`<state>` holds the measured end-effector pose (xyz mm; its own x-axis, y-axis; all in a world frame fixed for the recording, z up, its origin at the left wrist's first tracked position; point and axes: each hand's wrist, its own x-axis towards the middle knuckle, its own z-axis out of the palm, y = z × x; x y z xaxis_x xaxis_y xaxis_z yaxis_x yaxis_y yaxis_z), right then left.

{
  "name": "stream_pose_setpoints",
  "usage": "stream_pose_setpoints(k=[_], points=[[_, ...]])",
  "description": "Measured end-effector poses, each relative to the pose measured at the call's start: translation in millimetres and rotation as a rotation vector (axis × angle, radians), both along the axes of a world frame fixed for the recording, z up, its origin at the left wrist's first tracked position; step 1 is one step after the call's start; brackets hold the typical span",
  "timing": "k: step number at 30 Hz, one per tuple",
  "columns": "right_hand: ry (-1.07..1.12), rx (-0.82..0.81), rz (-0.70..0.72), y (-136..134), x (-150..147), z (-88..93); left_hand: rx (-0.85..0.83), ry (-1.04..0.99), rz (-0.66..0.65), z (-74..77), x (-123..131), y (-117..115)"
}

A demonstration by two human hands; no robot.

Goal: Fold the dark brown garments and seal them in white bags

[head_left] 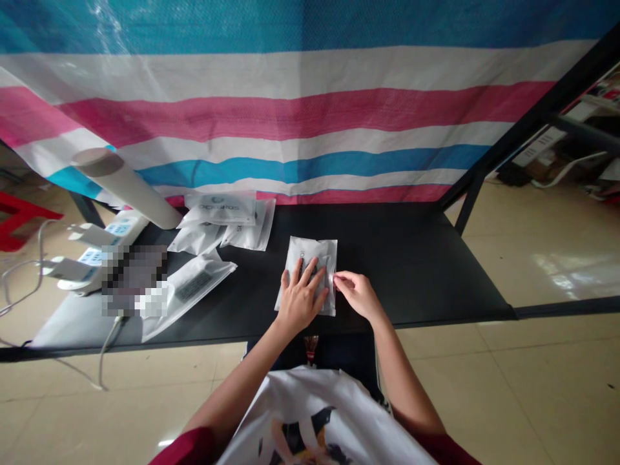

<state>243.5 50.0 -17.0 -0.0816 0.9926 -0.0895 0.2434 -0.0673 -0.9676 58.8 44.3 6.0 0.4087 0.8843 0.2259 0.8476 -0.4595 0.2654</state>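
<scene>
A frosted plastic zip bag [316,248] with dark printing lies flat on the black table, right in front of me. My left hand [301,300] rests on it palm down, fingers spread over the print. At the bag's right edge, the thumb and forefinger of my right hand [357,294] are pinched together on the zip side; the bit between them is too small to make out. Several similar frosted bags [220,212] are piled to the left at the back. Another filled bag [196,284] lies nearer, left of my left hand.
On the table's left stand a pale cylinder [138,190] and a white power strip [128,223] with chargers plugged in. A pixelated flat object [143,271] with a cable lies beside them. A striped tarp [310,116] hangs behind the black tabletop [411,258]; a metal frame [467,200] slants at right.
</scene>
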Motion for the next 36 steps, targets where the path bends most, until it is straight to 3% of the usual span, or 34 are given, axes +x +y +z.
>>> stream_pose_setpoints(k=[4,8,12,17,25,36], points=[[0.072,-0.108,-0.063,-16.2,7.8,0.6,0.027,-0.041,-0.014,3.1,-3.4,-0.5],[0.129,-0.211,-0.007,-33.9,9.8,-1.3,0.038,-0.134,-0.198,3.6,-7.9,-12.7],[0.232,-0.277,0.072,-41.9,6.6,-2.3,0.038,-0.175,-0.338,-6.5,-7.8,-20.7],[0.258,-0.256,0.081,-42.0,0.6,-4.6,0.095,-0.2,-0.392,-17.0,-5.8,-18.6],[0.184,-0.283,0.111,-39.3,-4.8,-1.7,0.11,-0.215,-0.425,-16.4,-14.0,-11.0],[0.386,-0.289,-0.071,-24.5,-9.0,-12.4,0.063,-0.201,-0.459,-17.1,-9.5,-8.5]])
